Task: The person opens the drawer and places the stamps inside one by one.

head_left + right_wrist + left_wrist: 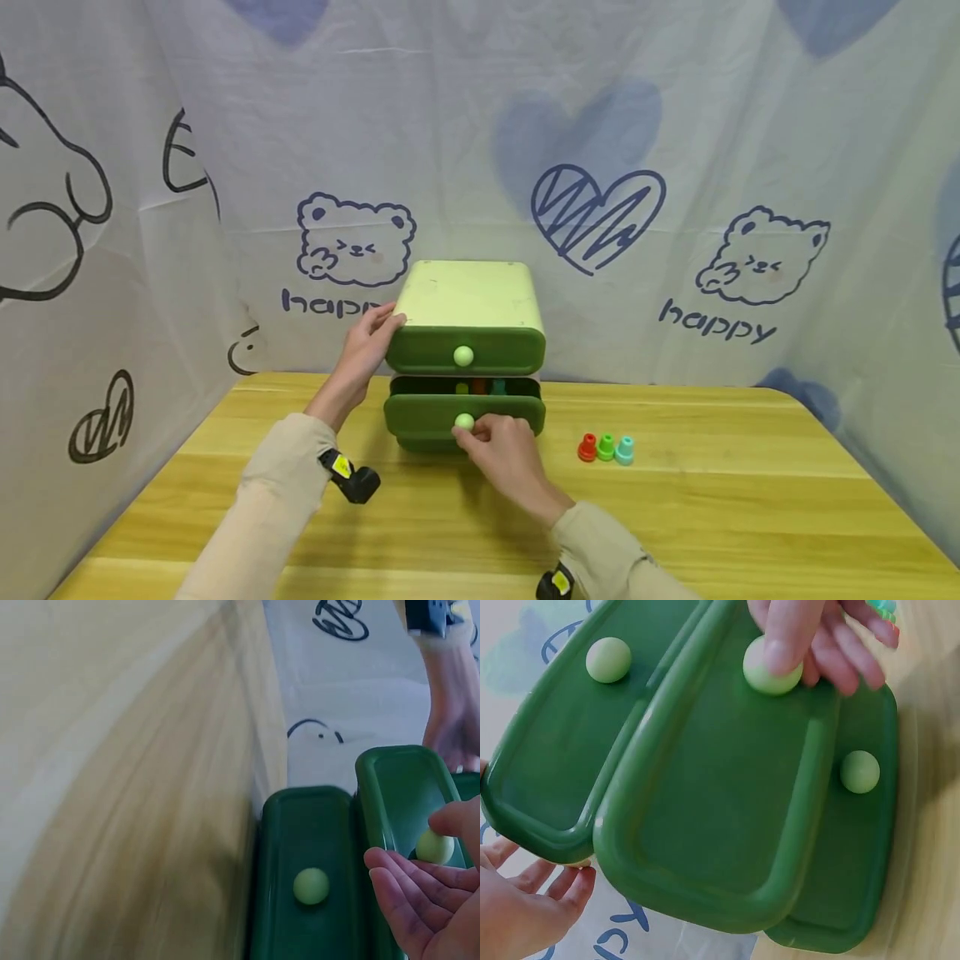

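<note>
On the wooden table (712, 500): a green cabinet (468, 293) with a pale yellow top stood upright at twelve o'clock from the person.
Top drawer (420, 350): it sat closed, its round knob (463, 356) facing the person.
Middle drawer (420, 418): it stood partly pulled out toward six o'clock; small coloured pieces (478, 387) showed partly inside.
Bottom drawer (851, 855): it sat further back than the middle front.
Right hand (510, 454): coming from four o'clock, thumb and fingers pinched the middle knob (465, 422).
Left hand (363, 343): at nine o'clock, its relaxed fingers rested against the cabinet's side by the top drawer.
Row at four o'clock from the cabinet: a red peg (587, 449), a green peg (606, 449) and a light-blue peg (624, 452) stood side by side.
Curtain (450, 133): printed with hearts and bears, it hung behind everything.
</note>
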Tool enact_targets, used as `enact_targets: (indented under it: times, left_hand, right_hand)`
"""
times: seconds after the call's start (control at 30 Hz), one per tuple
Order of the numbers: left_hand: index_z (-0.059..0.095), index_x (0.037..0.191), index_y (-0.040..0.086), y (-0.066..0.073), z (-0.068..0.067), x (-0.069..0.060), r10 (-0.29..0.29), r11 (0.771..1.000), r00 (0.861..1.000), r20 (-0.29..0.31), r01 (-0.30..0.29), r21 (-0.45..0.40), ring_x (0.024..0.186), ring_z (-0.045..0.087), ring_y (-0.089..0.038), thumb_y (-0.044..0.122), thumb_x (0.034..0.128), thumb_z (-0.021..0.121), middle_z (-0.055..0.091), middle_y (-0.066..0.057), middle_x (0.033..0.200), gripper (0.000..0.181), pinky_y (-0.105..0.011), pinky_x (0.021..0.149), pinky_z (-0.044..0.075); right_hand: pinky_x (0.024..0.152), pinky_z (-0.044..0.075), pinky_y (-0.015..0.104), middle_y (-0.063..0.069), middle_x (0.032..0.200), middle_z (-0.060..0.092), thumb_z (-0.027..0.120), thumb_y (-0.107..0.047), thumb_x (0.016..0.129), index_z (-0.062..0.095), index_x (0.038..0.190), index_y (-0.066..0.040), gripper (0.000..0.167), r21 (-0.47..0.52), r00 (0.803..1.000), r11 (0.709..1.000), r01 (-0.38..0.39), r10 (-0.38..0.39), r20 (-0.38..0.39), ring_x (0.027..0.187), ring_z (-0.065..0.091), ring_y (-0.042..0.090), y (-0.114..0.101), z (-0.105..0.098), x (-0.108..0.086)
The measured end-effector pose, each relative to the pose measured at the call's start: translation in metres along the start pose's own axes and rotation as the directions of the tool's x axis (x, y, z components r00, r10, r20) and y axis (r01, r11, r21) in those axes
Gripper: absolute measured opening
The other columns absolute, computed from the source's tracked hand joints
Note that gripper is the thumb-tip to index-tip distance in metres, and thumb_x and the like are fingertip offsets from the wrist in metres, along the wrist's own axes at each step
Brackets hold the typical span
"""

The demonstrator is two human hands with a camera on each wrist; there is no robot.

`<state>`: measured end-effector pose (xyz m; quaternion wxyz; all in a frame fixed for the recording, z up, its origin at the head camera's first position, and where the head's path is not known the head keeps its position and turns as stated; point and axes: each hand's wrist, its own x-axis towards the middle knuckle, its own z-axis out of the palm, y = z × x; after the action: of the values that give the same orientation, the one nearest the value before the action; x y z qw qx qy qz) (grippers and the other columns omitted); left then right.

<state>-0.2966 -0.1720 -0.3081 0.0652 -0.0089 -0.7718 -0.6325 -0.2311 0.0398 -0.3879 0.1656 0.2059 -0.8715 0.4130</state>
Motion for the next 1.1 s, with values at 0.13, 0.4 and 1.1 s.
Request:
enact_targets:
  times: [0.13,0.4,1.1]
  left_hand:
    - [0.035,0.149,0.008,0.002,0.001,-0.001,0.013,1.000,1.000,-0.003,-0.013,-0.006,0.128,0.041,-0.030,0.034,0.0963,0.051,0.040,-0.016,0.146,0.061,-0.042,0.107,0.033]
    - [0.035,0.148,0.008,0.005,0.005,-0.003,-0.012,1.000,1.000,-0.025,0.012,-0.009,0.127,0.041,-0.030,0.031,0.0962,0.050,0.040,-0.016,0.146,0.059,-0.042,0.107,0.033]
    - [0.029,0.151,0.008,0.009,0.007,-0.003,-0.043,0.998,0.999,-0.025,0.042,-0.035,0.134,0.034,-0.031,0.026,0.0977,0.045,0.035,-0.017,0.149,0.059,-0.043,0.112,0.025]
  right_hand:
    - [0.046,0.037,0.020,-0.010,0.052,0.055,0.067,-0.027,0.090,0.070,0.069,-0.010,0.027,0.002,1.000,1.000,-0.029,0.029,0.006,0.046,0.044,0.003,0.004,0.002,0.009]
    - [0.046,0.036,0.021,-0.009,0.054,0.057,0.065,-0.029,0.092,0.070,0.073,-0.009,0.028,0.002,0.998,0.999,-0.054,0.054,0.016,0.046,0.044,0.005,0.009,0.004,0.019]
    - [0.043,0.038,0.022,-0.005,0.057,0.059,0.063,-0.028,0.095,0.067,0.073,-0.005,0.032,0.010,0.998,0.999,-0.039,0.038,0.046,0.050,0.053,0.005,0.014,0.006,0.033]
